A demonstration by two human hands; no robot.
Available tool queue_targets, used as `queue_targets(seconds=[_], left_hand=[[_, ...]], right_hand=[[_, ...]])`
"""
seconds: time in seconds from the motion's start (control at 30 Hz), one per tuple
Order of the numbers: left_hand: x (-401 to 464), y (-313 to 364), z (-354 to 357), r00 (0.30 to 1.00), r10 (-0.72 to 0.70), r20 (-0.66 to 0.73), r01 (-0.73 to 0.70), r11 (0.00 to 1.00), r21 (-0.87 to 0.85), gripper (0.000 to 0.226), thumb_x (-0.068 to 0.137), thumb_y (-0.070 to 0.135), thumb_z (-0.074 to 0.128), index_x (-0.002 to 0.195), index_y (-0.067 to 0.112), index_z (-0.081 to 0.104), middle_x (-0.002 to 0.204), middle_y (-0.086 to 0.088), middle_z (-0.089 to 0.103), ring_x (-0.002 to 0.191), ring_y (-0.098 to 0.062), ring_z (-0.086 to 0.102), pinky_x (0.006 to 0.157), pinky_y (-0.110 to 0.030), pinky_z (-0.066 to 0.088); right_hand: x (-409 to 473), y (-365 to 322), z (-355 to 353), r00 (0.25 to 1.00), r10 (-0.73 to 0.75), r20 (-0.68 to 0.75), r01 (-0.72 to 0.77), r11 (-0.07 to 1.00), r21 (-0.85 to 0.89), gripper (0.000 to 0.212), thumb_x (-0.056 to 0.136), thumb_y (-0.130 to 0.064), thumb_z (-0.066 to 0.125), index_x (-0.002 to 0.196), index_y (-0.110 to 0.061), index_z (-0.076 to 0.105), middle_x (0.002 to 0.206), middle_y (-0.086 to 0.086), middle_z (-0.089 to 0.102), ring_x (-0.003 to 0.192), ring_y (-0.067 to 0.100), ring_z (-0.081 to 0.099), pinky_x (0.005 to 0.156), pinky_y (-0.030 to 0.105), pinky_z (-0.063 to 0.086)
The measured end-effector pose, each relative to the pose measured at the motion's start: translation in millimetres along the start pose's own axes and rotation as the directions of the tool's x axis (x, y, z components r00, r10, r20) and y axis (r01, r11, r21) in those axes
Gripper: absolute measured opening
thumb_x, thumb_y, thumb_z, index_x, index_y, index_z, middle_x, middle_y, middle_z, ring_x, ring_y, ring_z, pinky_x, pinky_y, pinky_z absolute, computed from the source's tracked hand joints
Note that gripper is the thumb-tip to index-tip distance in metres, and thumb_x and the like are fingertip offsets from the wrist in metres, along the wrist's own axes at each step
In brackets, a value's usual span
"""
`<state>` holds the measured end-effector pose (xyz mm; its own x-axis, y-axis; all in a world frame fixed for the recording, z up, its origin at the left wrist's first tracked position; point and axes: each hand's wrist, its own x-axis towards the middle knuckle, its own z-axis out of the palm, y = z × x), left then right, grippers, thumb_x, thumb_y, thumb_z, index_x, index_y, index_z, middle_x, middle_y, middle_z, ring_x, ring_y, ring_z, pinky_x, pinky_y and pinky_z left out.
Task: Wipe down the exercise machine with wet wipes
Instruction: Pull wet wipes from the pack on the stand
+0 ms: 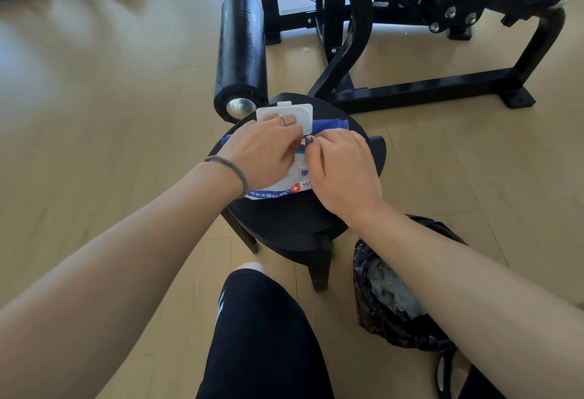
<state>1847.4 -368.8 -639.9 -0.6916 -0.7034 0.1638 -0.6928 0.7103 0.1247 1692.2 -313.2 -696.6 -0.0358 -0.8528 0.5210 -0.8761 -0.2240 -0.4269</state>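
The floor is pale wood-look plank with a soft sheen. At twelve o'clock, the roller pad is black, finely ribbed, with a shiny metal end cap. The machine frame is matt black metal. The wipes pack is glossy plastic film with a white hard-plastic lid. At four o'clock, the bin bag is crinkled glossy black plastic.

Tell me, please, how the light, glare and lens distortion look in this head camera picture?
Head view: daylight washes out the floor at upper left; a bright glint sits on the roller end cap; the wide lens bows the floorboards and swells both forearms near the edges; left hand, right hand and wipes pack are sharp, print readable; the bin interior is dim.
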Motion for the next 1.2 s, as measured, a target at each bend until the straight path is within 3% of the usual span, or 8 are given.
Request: queue_targets(seconds=[0.2,0.43,0.53,0.6,0.8,0.93,1.03,1.2], left_hand=[[-9.3,-0.5,2.6,0.971,-0.231,-0.055,0.187,0.886,-0.424,0.013,0.095,0.004,0.054,0.086,0.013,0.054,0.091,0.001,0.054,0.086,-0.014,0.049,0.077,-0.017,0.042],[-16.6,-2.6,10.0,0.818,-0.568,0.092,0.412,0.466,-0.783,0.012,0.097,0.010,0.055,0.088,0.016,0.059,0.080,0.009,0.055,0.076,-0.007,0.051,0.072,-0.022,0.045],[-12.7,-3.9,0.6,0.942,-0.335,-0.022,0.287,0.838,-0.463,0.004,0.093,0.014,0.059,0.090,0.013,0.058,0.089,0.005,0.055,0.080,-0.011,0.050,0.071,-0.018,0.043],[-6.9,-2.9,-9.5,0.990,-0.134,-0.036,0.124,0.972,-0.201,0.009,0.093,0.023,0.059,0.096,0.014,0.057,0.099,0.004,0.052,0.086,-0.013,0.047,0.068,-0.018,0.036],[5.3,1.7,-12.5,0.994,0.083,0.077,-0.108,0.904,0.415,0.022,0.104,0.024,0.044,0.118,0.012,0.056,0.127,-0.010,0.056,0.112,-0.025,0.055,0.091,-0.037,0.046],[-4.0,0.6,-5.9,0.985,-0.098,-0.142,0.092,0.994,-0.052,0.016,0.103,0.015,0.043,0.098,0.006,0.055,0.101,-0.011,0.055,0.091,-0.026,0.051,0.079,-0.025,0.035],[-11.5,-0.6,1.1,0.911,-0.359,-0.202,0.266,0.888,-0.375,0.015,0.103,0.012,0.046,0.090,0.008,0.051,0.090,-0.001,0.052,0.082,-0.015,0.047,0.071,-0.013,0.035],[-13.9,1.4,10.0,0.791,-0.588,-0.170,0.382,0.691,-0.613,0.012,0.102,0.013,0.049,0.091,0.012,0.054,0.085,0.005,0.054,0.077,-0.008,0.048,0.068,-0.011,0.039]], right_hand=[[0.4,0.8,0.8,1.000,-0.012,0.023,0.012,1.000,-0.022,0.046,0.105,-0.029,0.034,0.086,-0.013,0.073,0.085,0.000,0.070,0.085,0.018,0.062,0.093,0.040,0.047],[-0.9,0.2,2.2,1.000,-0.019,0.021,0.020,0.999,-0.034,0.040,0.105,-0.028,0.039,0.088,-0.014,0.072,0.088,0.000,0.071,0.088,0.018,0.061,0.096,0.039,0.045],[-1.9,0.3,2.2,0.999,-0.034,0.013,0.035,0.999,-0.040,0.041,0.105,-0.028,0.038,0.087,-0.014,0.072,0.087,0.000,0.070,0.087,0.018,0.061,0.096,0.040,0.046],[-1.5,0.6,1.7,0.999,-0.040,0.014,0.040,0.999,-0.031,0.044,0.105,-0.029,0.035,0.086,-0.014,0.072,0.086,0.000,0.070,0.086,0.018,0.061,0.095,0.040,0.046],[-1.2,1.0,3.2,1.000,-0.017,0.012,0.017,0.999,-0.031,0.046,0.105,-0.030,0.033,0.090,-0.013,0.074,0.087,0.001,0.071,0.087,0.018,0.062,0.097,0.041,0.047],[-0.4,-0.1,2.3,1.000,-0.016,0.020,0.017,0.999,-0.042,0.046,0.105,-0.032,0.033,0.089,-0.014,0.073,0.088,0.000,0.071,0.088,0.018,0.062,0.095,0.041,0.046],[-0.8,-0.7,2.8,0.999,-0.007,0.033,0.009,0.997,-0.070,0.046,0.105,-0.033,0.033,0.091,-0.015,0.072,0.091,-0.001,0.071,0.090,0.018,0.061,0.095,0.040,0.045],[-0.9,-0.3,2.7,0.999,-0.005,0.042,0.007,0.998,-0.066,0.043,0.105,-0.033,0.035,0.094,-0.015,0.072,0.093,-0.001,0.071,0.092,0.017,0.062,0.097,0.039,0.044]])
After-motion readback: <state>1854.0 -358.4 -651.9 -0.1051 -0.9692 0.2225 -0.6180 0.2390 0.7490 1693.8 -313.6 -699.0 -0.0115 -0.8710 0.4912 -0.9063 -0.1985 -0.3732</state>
